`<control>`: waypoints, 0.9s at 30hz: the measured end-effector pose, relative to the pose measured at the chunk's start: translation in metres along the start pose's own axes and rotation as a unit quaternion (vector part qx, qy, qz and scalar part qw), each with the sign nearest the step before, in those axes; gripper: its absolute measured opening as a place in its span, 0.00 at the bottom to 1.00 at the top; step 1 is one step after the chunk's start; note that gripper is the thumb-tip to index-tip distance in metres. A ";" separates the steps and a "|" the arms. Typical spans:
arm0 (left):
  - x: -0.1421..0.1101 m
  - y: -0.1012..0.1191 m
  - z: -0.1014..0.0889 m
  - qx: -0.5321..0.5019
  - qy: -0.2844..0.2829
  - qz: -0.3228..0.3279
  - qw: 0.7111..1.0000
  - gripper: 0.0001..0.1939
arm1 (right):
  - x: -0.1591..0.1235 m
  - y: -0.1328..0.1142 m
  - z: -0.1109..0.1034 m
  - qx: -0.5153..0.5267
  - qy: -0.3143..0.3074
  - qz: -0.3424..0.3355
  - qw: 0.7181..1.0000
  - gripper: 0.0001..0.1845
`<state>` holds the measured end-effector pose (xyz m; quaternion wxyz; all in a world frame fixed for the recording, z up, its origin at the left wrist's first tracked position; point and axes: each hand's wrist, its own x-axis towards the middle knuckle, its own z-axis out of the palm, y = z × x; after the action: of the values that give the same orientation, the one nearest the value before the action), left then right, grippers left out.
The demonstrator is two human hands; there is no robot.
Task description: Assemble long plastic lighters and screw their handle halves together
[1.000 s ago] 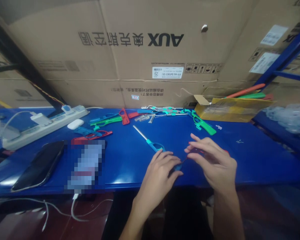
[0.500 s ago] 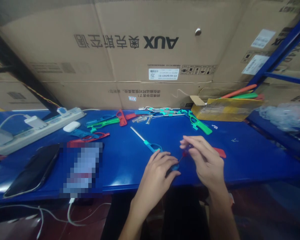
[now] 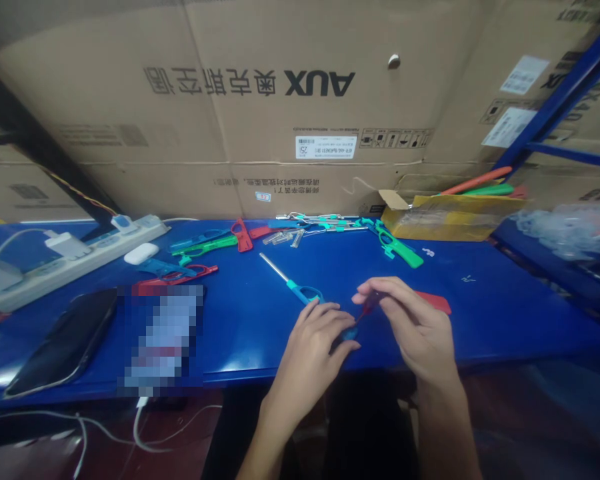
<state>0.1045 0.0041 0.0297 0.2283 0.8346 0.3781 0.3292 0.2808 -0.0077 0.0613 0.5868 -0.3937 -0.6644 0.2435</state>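
Note:
My left hand (image 3: 317,340) is wrapped round a blue long-nosed lighter (image 3: 307,293). The lighter's metal tube points away to the upper left, and its blue butt end shows between thumb and fingers. Most of its handle is hidden under the palm. In my right hand (image 3: 415,327) a small screwdriver (image 3: 366,308) with a reddish translucent handle is pinched; its thin shaft slants down to the lighter's butt end. The contact at the tip is too small to make out. Behind the right fingers lies a red plastic handle piece (image 3: 434,302), partly covered by the hand.
Loose lighter parts (image 3: 325,223) and a green handle (image 3: 403,250) lie along the back. Several coloured handles (image 3: 205,247) sit at the left, near a power strip (image 3: 80,260) and two phones (image 3: 63,340). A yellow-taped box (image 3: 445,217) stands back right. A cardboard wall (image 3: 230,133) closes the rear.
My right hand has tilted and shifted slightly, bringing the screwdriver's handle lower and nearer the lighter's end. The left hand keeps its grip in about the same place.

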 end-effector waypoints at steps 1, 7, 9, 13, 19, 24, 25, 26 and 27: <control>0.000 0.000 0.000 0.000 0.000 0.001 1.000 0.10 | -0.001 0.000 0.000 0.012 0.007 0.001 1.000 0.13; -0.001 0.000 0.000 0.006 -0.001 -0.002 1.000 0.10 | 0.002 0.000 0.003 -0.026 0.040 -0.019 0.999 0.15; 0.000 0.000 0.000 0.003 -0.001 -0.002 1.000 0.10 | 0.003 -0.001 0.002 -0.059 0.042 -0.017 0.997 0.14; 0.000 0.001 -0.001 -0.002 -0.004 -0.001 1.000 0.10 | -0.001 -0.001 -0.003 -0.057 0.011 -0.024 0.998 0.15; 0.000 0.001 0.000 -0.005 -0.001 -0.001 1.000 0.11 | 0.003 0.004 0.004 -0.025 0.052 -0.089 0.994 0.11; 0.000 0.001 0.001 -0.004 0.000 -0.002 1.000 0.11 | 0.010 0.003 0.013 -0.112 0.077 -0.112 0.984 0.15; 0.000 0.000 0.001 -0.003 0.002 -0.003 1.000 0.11 | 0.009 0.002 0.012 -0.122 0.064 -0.105 0.985 0.15; -0.001 0.000 0.001 -0.002 0.003 -0.003 1.000 0.10 | 0.006 0.002 0.011 -0.127 0.050 -0.099 0.986 0.14; -0.001 0.000 0.001 -0.002 0.003 -0.003 1.000 0.10 | 0.003 0.002 0.009 -0.127 0.039 -0.090 0.987 0.14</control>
<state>0.1052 0.0031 0.0291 0.2295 0.8318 0.3813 0.3318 0.2724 -0.0026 0.0599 0.5770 -0.4123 -0.6995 0.0878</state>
